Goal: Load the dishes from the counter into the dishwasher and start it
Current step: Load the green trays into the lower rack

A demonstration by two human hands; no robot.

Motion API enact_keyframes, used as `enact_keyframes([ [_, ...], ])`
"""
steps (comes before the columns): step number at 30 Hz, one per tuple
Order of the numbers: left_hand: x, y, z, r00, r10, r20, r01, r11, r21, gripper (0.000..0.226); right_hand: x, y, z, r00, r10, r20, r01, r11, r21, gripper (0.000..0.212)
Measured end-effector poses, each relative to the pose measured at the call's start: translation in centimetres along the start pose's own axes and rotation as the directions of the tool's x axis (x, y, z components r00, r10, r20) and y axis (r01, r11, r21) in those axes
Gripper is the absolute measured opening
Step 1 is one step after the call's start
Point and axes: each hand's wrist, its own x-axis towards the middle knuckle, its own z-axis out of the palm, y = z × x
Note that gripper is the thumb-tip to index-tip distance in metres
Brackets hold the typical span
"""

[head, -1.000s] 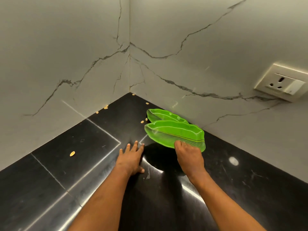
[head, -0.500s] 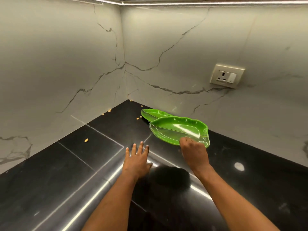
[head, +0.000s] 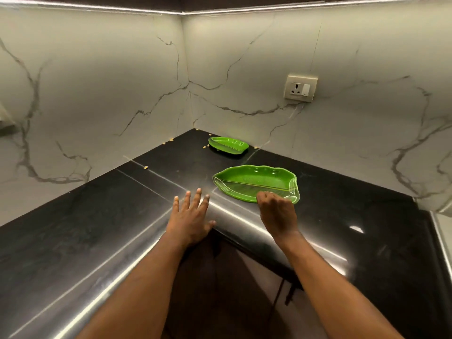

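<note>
Black polished counter (head: 97,228) fills an inside corner under a white veined backsplash (head: 110,81), with a wall socket (head: 300,88) on the right-hand wall and a few pale seeds (head: 146,167) scattered toward the far corner. Two green leaf-shaped dishes are the task's things in view. The near dish (head: 254,183) lies just beyond the counter's front edge with its long axis running left to right. The far dish (head: 227,145) sits well apart from it, deep in the corner, also lying roughly crosswise. The right hand (head: 277,214) is on the near dish's front rim toward its right end, its fingers (head: 265,195) curled down over the edge and gripping it; the thumb is hidden, so how deep the hold goes cannot be told. The left hand (head: 190,221) rests flat on the counter just left of the dish's pointed left tip, fingers (head: 195,199) straight and slightly spread, holding nothing. Since the dish stretches sideways from the right hand's grip toward the left hand, the free left end is the side likely to sag or drag on a lift, and the left hand is the nearer one to steady it. No dishwasher is in view
</note>
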Motion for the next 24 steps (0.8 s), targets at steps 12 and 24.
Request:
enact_keyframes([
  [12,-14.7,-0.3,1.9,0.995,0.079,-0.056,-0.08,0.997,-0.02,0.084,-13.5,-7.2,-10.1,0.999,0.042,-0.022,-0.044,0.994,-0.1,0.033],
  [24,-29.1,4.7,4.3,0.989,0.144,0.041,-0.144,0.989,-0.017,0.083,-28.2,-9.7,-19.2,0.995,0.096,0.007,-0.095,0.99,-0.108,0.014],
])
